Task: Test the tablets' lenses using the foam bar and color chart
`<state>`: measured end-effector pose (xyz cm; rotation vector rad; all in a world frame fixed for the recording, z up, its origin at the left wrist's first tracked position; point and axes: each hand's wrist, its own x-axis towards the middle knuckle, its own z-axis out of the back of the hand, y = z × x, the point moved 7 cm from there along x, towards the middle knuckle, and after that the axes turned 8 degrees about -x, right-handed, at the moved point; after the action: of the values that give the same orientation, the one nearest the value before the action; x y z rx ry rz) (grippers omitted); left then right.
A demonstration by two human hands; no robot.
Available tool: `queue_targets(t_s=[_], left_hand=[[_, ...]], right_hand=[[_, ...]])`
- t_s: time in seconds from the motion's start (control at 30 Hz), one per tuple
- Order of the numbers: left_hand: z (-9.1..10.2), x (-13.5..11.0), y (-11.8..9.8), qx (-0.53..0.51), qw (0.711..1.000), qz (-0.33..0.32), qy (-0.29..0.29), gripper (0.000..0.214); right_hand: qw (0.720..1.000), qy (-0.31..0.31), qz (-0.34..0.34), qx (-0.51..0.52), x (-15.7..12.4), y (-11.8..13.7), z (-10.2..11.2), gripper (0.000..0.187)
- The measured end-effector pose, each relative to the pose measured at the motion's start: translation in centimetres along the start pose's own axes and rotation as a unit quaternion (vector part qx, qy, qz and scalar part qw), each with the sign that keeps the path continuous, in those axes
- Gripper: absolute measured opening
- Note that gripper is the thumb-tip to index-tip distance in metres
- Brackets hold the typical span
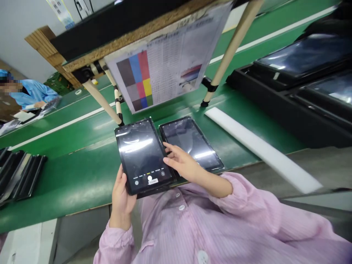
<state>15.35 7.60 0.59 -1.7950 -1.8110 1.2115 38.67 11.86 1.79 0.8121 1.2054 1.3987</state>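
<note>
My left hand grips the lower left corner of a black tablet, holding it over the front edge of the green belt. Its screen is dark with a row of small icons and a white round button along the bottom. My right hand holds the tablet's right edge, fingers curled against it. A second black tablet lies flat on the belt just to the right, screen dark. Above both hangs a tilted test chart with coloured squares.
A long white foam strip lies on the belt at right. Black trays with screens stand at far right. Black slotted trays sit at left. A person in blue works at far left. Slanted poles hold the chart board.
</note>
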Motion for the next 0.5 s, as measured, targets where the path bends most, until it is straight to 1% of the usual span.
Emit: queue_targets(t_s=[0.1, 0.17, 0.27, 0.37, 0.43, 0.5], left_hand=[[-2.7, -1.1, -0.7, 0.02, 0.998, -0.02, 0.065, 0.046], [-4.8, -1.6, -1.0, 0.056, 0.993, -0.04, 0.097, 0.047], [-7.8, -1.7, -1.0, 0.111, 0.982, -0.099, 0.116, 0.051], [-10.1, -1.7, -0.4, 0.134, 0.966, -0.185, 0.119, 0.056], [-11.5, -2.1, 0.2, 0.163, 0.943, -0.25, 0.149, 0.069], [-12.6, -2.8, 0.8, 0.238, 0.901, -0.316, 0.177, 0.087]], right_hand=[[0.987, -0.055, 0.075, 0.134, -1.0, 1.9, 2.2, 0.079], [0.975, -0.098, 0.105, 0.169, -1.7, 2.8, 3.8, 0.073], [0.972, -0.135, 0.112, 0.159, -1.8, 2.8, 6.0, 0.072], [0.972, -0.17, 0.108, 0.121, -0.9, 1.8, 8.0, 0.083], [0.969, -0.199, 0.11, 0.101, -0.2, 1.3, 9.3, 0.087], [0.966, -0.213, 0.114, 0.097, 0.6, 1.0, 10.2, 0.089]])
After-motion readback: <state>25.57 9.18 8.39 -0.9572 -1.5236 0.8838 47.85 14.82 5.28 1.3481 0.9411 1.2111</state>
